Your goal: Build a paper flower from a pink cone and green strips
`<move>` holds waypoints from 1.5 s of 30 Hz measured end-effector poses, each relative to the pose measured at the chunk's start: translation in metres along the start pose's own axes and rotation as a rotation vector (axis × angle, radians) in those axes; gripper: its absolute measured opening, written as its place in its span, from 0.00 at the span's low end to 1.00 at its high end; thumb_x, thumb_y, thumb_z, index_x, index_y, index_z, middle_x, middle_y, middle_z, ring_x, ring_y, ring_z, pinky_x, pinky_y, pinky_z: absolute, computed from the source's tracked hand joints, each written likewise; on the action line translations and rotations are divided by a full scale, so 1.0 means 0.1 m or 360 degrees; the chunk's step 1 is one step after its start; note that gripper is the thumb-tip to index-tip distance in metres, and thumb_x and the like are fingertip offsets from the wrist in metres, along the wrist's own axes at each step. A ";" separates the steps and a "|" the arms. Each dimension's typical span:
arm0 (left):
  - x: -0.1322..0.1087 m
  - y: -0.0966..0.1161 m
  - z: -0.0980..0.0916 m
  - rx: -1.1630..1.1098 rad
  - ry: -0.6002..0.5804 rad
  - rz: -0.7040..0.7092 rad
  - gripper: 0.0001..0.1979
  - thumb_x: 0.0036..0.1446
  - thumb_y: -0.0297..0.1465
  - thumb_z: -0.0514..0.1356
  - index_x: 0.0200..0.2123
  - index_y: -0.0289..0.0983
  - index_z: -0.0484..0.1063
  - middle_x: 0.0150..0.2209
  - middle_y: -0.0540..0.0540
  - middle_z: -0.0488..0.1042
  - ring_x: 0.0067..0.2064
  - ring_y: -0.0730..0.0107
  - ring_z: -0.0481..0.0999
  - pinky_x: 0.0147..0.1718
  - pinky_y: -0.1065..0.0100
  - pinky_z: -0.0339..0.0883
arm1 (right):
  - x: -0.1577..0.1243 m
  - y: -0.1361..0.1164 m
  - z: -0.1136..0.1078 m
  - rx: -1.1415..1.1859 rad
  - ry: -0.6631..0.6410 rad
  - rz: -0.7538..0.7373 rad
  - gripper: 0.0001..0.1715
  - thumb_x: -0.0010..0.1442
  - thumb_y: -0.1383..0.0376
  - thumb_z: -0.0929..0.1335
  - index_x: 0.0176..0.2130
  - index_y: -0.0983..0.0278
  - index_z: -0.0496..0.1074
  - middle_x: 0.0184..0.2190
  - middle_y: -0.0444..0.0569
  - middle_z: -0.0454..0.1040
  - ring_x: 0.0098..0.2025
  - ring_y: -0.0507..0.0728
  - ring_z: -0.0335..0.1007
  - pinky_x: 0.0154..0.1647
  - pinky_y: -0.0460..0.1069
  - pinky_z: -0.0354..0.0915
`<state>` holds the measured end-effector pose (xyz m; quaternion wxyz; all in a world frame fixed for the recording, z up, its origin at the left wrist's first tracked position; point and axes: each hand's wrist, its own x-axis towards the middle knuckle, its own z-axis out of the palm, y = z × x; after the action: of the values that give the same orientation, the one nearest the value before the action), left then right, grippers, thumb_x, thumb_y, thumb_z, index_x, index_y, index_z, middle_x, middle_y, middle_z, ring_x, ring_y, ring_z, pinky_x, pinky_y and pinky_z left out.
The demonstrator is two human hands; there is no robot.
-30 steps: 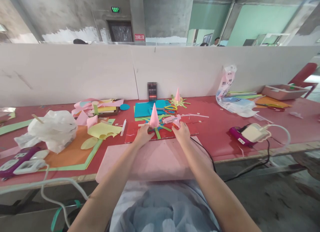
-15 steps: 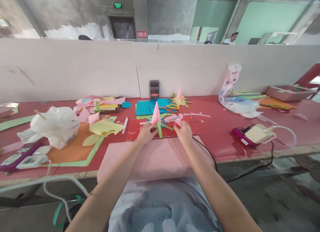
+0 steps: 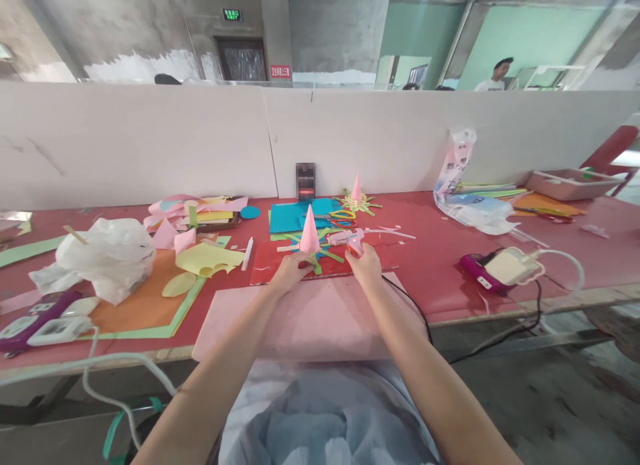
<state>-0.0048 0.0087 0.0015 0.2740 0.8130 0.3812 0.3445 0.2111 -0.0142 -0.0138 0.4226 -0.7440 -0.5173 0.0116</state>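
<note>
A pink paper cone (image 3: 309,233) stands upright in front of me, with green and blue paper strips (image 3: 332,254) spreading out from its base. At the cone's near side, the fingers of my left hand (image 3: 291,271) are closed on a green paper strip (image 3: 317,265); the fingertips are partly hidden. My right hand (image 3: 367,266) is wrapped round a pink glue gun (image 3: 353,240), whose nozzle points left towards the cone's base. Beneath the work lies a red sheet (image 3: 265,263).
Behind the cone are blue sheets (image 3: 283,218), scissors (image 3: 340,215) and a second pink cone (image 3: 357,189) on strips. Paper scraps (image 3: 210,257) and a white plastic bag (image 3: 107,255) lie left. A purple power strip (image 3: 483,277) and a pink basket (image 3: 570,185) are right.
The green strip that stuck out straight towards me is now bent, with my left fingers on it. The glue gun stays in my right hand. My view has shifted slightly.
</note>
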 end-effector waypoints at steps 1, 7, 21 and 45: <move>-0.01 0.00 -0.01 -0.0056 -0.0017 -0.0009 0.06 0.51 0.30 0.59 0.32 0.38 0.75 0.38 0.48 0.76 0.41 0.67 0.75 0.46 0.67 0.66 | 0.00 0.00 0.01 -0.0020 0.0006 -0.0028 0.25 0.53 0.54 0.64 0.47 0.65 0.66 0.44 0.55 0.71 0.47 0.61 0.65 0.42 0.51 0.61; -0.07 -0.07 -0.05 -0.0202 -0.0142 -0.0063 0.05 0.48 0.30 0.60 0.30 0.37 0.75 0.33 0.48 0.77 0.37 0.67 0.76 0.40 0.67 0.69 | -0.02 -0.01 0.00 -0.0179 -0.0088 -0.0212 0.23 0.52 0.59 0.67 0.48 0.64 0.66 0.44 0.54 0.70 0.47 0.60 0.65 0.41 0.50 0.61; -0.08 -0.06 -0.05 -0.0357 -0.0165 -0.0142 0.04 0.47 0.30 0.61 0.29 0.36 0.74 0.33 0.47 0.76 0.37 0.67 0.77 0.39 0.67 0.71 | -0.01 -0.04 0.03 -0.0332 -0.0139 -0.0298 0.21 0.54 0.61 0.66 0.49 0.63 0.67 0.41 0.52 0.70 0.42 0.58 0.66 0.37 0.48 0.60; -0.07 -0.07 -0.04 -0.0391 -0.0165 -0.0148 0.06 0.46 0.30 0.61 0.30 0.35 0.73 0.33 0.46 0.76 0.36 0.67 0.76 0.40 0.66 0.70 | -0.04 -0.06 -0.04 -0.0371 -0.0137 -0.0324 0.22 0.52 0.62 0.68 0.48 0.64 0.68 0.40 0.52 0.71 0.41 0.58 0.66 0.39 0.49 0.57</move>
<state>-0.0139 0.0079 -0.0038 0.4066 0.7714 0.3588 0.3330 0.2064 -0.0195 -0.0089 0.3099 -0.7306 -0.6056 -0.0593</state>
